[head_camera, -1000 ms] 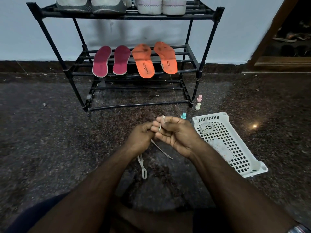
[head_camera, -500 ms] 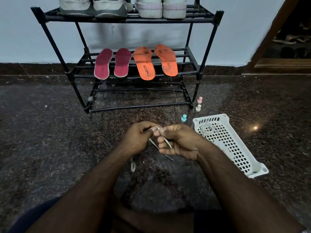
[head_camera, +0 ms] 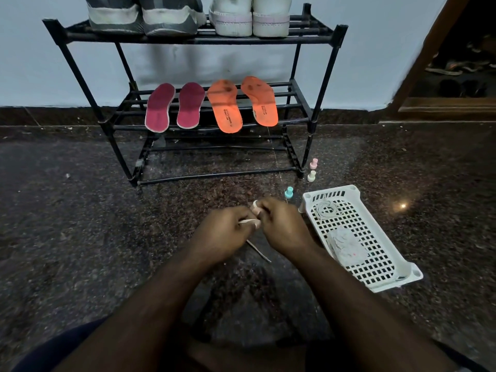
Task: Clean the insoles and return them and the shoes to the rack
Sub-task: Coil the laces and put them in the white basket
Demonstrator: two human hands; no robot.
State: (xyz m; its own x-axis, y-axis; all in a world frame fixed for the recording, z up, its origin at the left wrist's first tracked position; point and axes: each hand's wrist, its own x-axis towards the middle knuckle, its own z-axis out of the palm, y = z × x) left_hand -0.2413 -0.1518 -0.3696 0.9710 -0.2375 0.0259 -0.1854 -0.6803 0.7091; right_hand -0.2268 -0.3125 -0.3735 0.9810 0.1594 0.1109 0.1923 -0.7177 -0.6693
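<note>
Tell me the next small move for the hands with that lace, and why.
Probably finish coiling the lace and drop it into the white basket. Both the left hand and right hand pinch it, a loose tail trails on the floor, and the basket already holds another coiled lace.

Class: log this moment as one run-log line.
hands: left hand and right hand both pinch shoelace | insoles: on rack | basket: right

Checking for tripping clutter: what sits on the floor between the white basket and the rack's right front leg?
In the head view, two small pegs, pink and cream; a teal one stands just left.
</note>
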